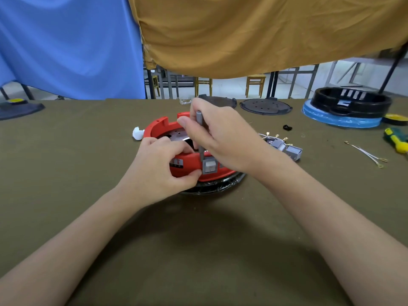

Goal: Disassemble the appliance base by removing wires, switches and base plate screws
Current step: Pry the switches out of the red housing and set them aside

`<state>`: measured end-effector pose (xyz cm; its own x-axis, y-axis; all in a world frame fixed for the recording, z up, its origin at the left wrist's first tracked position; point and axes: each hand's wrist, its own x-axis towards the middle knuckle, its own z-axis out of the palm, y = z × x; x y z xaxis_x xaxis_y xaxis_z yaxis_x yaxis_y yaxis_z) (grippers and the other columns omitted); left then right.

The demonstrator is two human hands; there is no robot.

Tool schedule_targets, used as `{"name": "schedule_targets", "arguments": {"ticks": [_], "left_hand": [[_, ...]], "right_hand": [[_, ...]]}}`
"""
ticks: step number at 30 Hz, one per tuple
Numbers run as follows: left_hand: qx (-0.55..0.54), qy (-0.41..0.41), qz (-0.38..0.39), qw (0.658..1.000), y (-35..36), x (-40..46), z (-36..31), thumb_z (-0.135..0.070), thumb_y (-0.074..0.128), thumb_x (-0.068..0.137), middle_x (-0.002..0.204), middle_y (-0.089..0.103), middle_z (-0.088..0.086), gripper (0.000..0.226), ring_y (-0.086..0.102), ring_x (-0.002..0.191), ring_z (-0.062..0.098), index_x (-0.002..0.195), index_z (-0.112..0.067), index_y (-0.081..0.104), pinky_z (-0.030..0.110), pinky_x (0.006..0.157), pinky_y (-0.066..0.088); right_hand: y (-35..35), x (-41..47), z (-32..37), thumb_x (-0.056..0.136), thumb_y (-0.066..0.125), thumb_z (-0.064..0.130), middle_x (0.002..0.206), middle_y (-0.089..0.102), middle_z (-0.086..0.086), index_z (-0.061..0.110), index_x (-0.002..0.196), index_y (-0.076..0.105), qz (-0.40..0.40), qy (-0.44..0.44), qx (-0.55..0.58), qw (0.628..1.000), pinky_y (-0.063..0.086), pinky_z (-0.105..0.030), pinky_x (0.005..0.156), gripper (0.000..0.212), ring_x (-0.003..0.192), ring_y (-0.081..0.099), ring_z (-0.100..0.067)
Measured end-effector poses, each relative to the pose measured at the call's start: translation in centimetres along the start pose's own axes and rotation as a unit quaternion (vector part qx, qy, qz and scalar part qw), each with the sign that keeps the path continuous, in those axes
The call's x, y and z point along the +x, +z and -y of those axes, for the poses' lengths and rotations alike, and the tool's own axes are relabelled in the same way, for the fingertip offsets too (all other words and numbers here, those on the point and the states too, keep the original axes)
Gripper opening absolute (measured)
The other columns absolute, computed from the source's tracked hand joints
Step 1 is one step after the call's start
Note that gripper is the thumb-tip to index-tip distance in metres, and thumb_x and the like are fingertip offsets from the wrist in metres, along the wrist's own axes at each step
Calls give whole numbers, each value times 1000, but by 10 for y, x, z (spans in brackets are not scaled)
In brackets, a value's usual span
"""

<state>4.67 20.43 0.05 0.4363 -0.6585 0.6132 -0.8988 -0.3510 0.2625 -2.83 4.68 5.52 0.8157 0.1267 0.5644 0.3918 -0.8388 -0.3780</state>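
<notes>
Left hand (163,166) grip: clamps round red plastic appliance base (187,166) | right hand (220,138) grip: grasps slim grey screwdriver (199,122) | keep it vertical above the grey switch (209,165), press steadily.

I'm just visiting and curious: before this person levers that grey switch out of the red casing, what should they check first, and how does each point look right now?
1. Red base steadied: ok, the left hand grips its near wall.
2. Tool held firmly: ok, the right hand grips the grey tool upright.
3. Tip seated behind the grey switch: cannot tell, the tip is hidden.
4. Left thumb clear of the switch: not ok, it lies right beside it.
5. Wires off this switch: cannot tell, its back is hidden.
6. Room for removed parts: ok, earlier switches lie on the table to the right.
</notes>
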Motion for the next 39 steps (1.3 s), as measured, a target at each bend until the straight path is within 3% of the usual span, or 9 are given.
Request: {"name": "schedule_targets", "arguments": {"ticks": [3,5,9,12,18,24,30,35,39], "left_hand": [[10,-8,-3,1000,1,0,1,-61,58,71,67,50,-23,28,51,80,-2,77,-33,56,31,92,30],[10,-10,-3,1000,1,0,0,-61,58,71,65,49,-23,26,51,78,-1,74,-36,52,32,91,32],[4,-10,-3,1000,1,0,-3,-61,59,71,62,48,-23,28,52,76,2,72,-34,54,34,88,35],[3,-15,6,1000,0,1,-3,-62,58,70,63,52,-21,29,54,79,4,73,-33,56,36,91,36],[-6,-18,13,1000,-1,1,-3,-63,58,71,67,54,-21,27,54,80,3,74,-36,54,36,93,36],[-7,-21,22,1000,0,1,-1,-66,53,71,76,63,-16,44,56,80,2,86,-26,65,40,97,36],[-11,-12,16,1000,0,1,0,-64,55,70,71,62,-14,46,55,75,4,84,-22,66,44,95,38],[-30,-12,17,999,0,0,-2,-62,58,70,72,62,-18,39,56,79,2,82,-25,65,43,94,38],[-16,-12,17,1000,-1,0,-3,-62,59,70,68,57,-18,34,54,77,3,75,-28,60,42,91,39]], "right_hand": [[5,-1,-6,106,47,32,60,64,-5,4,88,48,-35,21,47,998,38,-23,48,34,47,54,-7],[8,1,-9,106,47,29,53,51,3,7,82,45,-66,36,68,995,33,-18,48,33,44,49,-2],[13,13,-9,107,43,27,56,41,-2,10,75,42,-54,42,27,997,31,-30,51,37,48,37,-14],[18,18,-8,108,41,29,55,36,3,18,67,34,-29,40,13,999,28,-27,51,43,48,32,-13],[16,-4,-13,104,51,25,51,45,11,13,79,45,-126,-25,53,990,32,-12,49,28,43,48,-4],[15,-6,-8,104,49,25,55,54,-7,10,82,46,-93,-55,-36,993,39,-35,49,27,48,51,-22],[14,9,-6,106,47,23,48,29,7,10,72,40,-43,-24,-40,998,24,-24,48,37,43,29,-13],[14,13,-7,107,45,25,49,31,6,11,68,39,-14,-12,-27,999,25,-21,48,41,43,30,-12],[13,2,-13,106,48,26,53,42,-3,10,74,44,-59,-11,21,998,27,-21,51,36,48,39,-18]]}}
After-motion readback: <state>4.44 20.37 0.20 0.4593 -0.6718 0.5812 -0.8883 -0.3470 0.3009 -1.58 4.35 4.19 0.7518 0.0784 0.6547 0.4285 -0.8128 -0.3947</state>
